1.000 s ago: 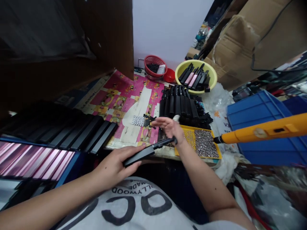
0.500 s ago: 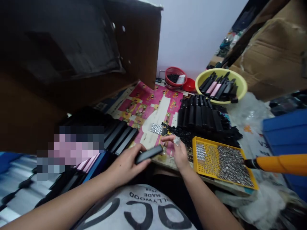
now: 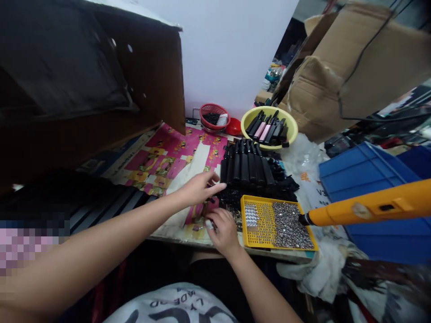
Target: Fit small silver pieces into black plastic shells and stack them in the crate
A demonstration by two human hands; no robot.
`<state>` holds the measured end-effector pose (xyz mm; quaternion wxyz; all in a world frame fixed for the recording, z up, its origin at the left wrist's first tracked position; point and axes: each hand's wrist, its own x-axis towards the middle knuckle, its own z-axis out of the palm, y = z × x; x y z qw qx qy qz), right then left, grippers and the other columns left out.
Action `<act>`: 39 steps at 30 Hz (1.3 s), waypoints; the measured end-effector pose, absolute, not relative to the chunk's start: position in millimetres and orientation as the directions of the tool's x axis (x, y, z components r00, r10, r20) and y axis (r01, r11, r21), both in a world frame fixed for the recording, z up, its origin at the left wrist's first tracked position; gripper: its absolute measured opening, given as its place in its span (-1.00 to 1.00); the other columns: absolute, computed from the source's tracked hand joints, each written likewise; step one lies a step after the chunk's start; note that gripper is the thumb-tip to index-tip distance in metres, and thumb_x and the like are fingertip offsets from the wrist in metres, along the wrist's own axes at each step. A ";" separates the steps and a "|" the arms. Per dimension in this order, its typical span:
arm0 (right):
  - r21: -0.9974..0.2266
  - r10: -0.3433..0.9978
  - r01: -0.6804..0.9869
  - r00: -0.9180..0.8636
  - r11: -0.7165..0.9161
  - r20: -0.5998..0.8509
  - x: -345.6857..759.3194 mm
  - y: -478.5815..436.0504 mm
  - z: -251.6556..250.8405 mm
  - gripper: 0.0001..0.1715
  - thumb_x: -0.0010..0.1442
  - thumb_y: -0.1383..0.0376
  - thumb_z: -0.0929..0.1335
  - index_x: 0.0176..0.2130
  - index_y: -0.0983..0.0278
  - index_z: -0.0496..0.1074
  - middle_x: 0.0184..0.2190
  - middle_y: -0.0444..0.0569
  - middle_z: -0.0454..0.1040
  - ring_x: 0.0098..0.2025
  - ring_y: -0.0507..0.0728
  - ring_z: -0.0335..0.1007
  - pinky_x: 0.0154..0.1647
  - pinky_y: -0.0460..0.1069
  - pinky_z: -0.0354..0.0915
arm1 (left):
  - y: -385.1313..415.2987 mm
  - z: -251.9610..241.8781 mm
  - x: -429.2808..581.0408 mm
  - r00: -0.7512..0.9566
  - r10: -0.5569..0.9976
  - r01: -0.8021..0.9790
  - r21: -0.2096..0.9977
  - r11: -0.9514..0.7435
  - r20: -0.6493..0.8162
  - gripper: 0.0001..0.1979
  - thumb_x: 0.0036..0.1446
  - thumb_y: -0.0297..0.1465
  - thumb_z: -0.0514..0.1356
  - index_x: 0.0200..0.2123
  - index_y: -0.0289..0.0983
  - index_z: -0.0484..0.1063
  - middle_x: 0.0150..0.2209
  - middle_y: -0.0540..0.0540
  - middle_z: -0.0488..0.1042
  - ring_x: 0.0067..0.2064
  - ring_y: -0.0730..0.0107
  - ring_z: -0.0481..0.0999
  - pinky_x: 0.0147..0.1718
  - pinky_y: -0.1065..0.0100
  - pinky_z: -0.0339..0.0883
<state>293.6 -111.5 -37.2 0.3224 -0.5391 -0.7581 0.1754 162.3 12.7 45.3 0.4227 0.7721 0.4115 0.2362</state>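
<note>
My left hand [image 3: 198, 188] reaches forward over the pink patterned mat [image 3: 168, 154]. Its fingers are stretched out and hold nothing, their tips close to a row of long black cases [image 3: 247, 168]. Small black parts [image 3: 232, 197] lie just beyond the fingertips. My right hand [image 3: 222, 229] rests near the table's front edge, one finger wrapped in white tape. Its fingers curl down onto the table beside a yellow tray [image 3: 266, 231], and what they pinch is hidden. Small silver screws [image 3: 289, 222] fill the tray.
An orange power screwdriver [image 3: 370, 208] hangs over the tray from the right. A yellow bowl [image 3: 292, 128] of black and pink cases and a red basket [image 3: 215, 117] stand at the back. A blue crate [image 3: 363, 170] is right, a cardboard box [image 3: 151, 67] left, more black cases [image 3: 101, 202] below it.
My left hand has let go of the black case it held and stretched forward toward the row of cases. My right hand has dropped to the table edge and curled shut.
</note>
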 end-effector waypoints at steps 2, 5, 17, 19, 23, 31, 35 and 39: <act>-0.623 0.934 0.701 -0.194 0.346 0.300 294.7 -111.4 -39.1 -0.76 0.12 0.34 0.24 -0.19 0.24 0.40 -0.21 0.01 0.44 -0.10 0.15 0.30 -0.07 0.07 0.22 | 29.9 42.9 207.4 0.525 0.849 0.483 0.840 -0.248 -0.052 -0.49 0.00 0.07 0.04 -0.33 -0.28 0.40 -0.36 -0.13 0.48 -0.33 0.24 0.45 -0.36 0.32 0.24; -0.631 0.935 0.696 -0.192 0.343 0.297 295.5 -109.7 -42.7 -0.76 0.09 0.36 0.25 -0.21 0.23 0.40 -0.25 0.01 0.44 -0.14 0.16 0.30 -0.11 0.06 0.24 | 48.9 38.6 253.5 0.448 0.887 0.593 0.780 -0.200 -0.113 -0.35 -0.12 0.19 0.03 -0.35 -0.32 0.39 -0.35 -0.24 0.48 -0.30 0.08 0.45 -0.39 0.26 0.22; -0.659 0.946 0.682 -0.179 0.318 0.271 296.2 -105.7 -34.8 -0.79 0.17 0.32 0.22 -0.21 0.27 0.39 -0.25 0.02 0.44 -0.15 0.14 0.28 -0.09 0.04 0.21 | 70.7 24.3 252.9 0.370 0.919 0.539 0.837 -0.095 -0.134 -0.47 0.16 -0.04 -0.11 -0.24 -0.38 0.37 -0.40 -0.20 0.47 -0.39 0.28 0.46 -0.40 0.34 0.24; -0.655 0.944 0.686 -0.166 0.319 0.286 296.1 -107.1 -34.9 -0.80 0.16 0.33 0.22 -0.23 0.27 0.39 -0.27 0.02 0.44 -0.16 0.14 0.28 -0.10 0.04 0.20 | 66.6 29.8 256.3 0.380 0.918 0.529 0.841 -0.115 -0.114 -0.39 0.02 0.09 -0.01 -0.24 -0.37 0.37 -0.32 -0.24 0.47 -0.29 0.19 0.46 -0.32 0.30 0.25; -0.676 0.957 0.698 -0.049 0.238 0.285 298.6 -110.8 -38.2 -0.77 0.19 0.35 0.17 -0.27 0.30 0.38 -0.34 0.02 0.40 -0.24 0.14 0.26 -0.19 0.03 0.19 | 67.3 38.4 274.8 0.413 0.887 0.565 0.822 -0.072 -0.207 -0.38 -0.28 0.01 0.29 -0.32 -0.44 0.40 -0.21 -0.39 0.45 -0.07 -0.11 0.39 -0.14 0.18 0.21; -0.650 0.944 0.691 -0.169 0.318 0.282 301.3 -107.3 -41.2 -0.77 0.19 0.35 0.19 -0.22 0.30 0.39 -0.32 -0.01 0.41 -0.23 0.12 0.25 -0.19 0.00 0.16 | 66.9 40.3 263.0 0.439 0.861 0.305 0.944 0.127 -0.257 -0.70 0.02 -0.20 0.01 -0.43 -0.35 0.29 -0.47 -0.17 0.41 -0.40 0.22 0.49 -0.43 0.31 0.35; -0.567 0.926 0.733 -0.305 0.377 0.221 300.3 -106.7 -38.4 -0.74 0.16 0.39 0.24 -0.13 0.27 0.39 -0.23 -0.02 0.43 -0.15 0.12 0.24 -0.13 0.01 0.13 | 23.9 50.9 205.8 0.465 0.874 0.041 0.989 0.142 -0.145 -0.78 0.07 -0.30 -0.11 -0.28 -0.29 0.18 -0.41 -0.05 0.39 -0.52 0.45 0.43 -0.54 0.41 0.32; -0.408 0.869 0.780 -0.488 0.475 0.080 296.8 -99.8 -27.7 -0.78 0.11 0.35 0.32 -0.19 0.23 0.42 -0.22 -0.03 0.42 -0.12 0.13 0.24 -0.10 0.03 0.10 | -22.7 48.8 127.5 0.425 0.898 -0.093 0.982 0.166 -0.112 -0.74 0.14 -0.23 -0.06 -0.21 -0.28 0.22 -0.58 0.04 0.33 -0.67 0.54 0.20 -0.70 0.50 0.07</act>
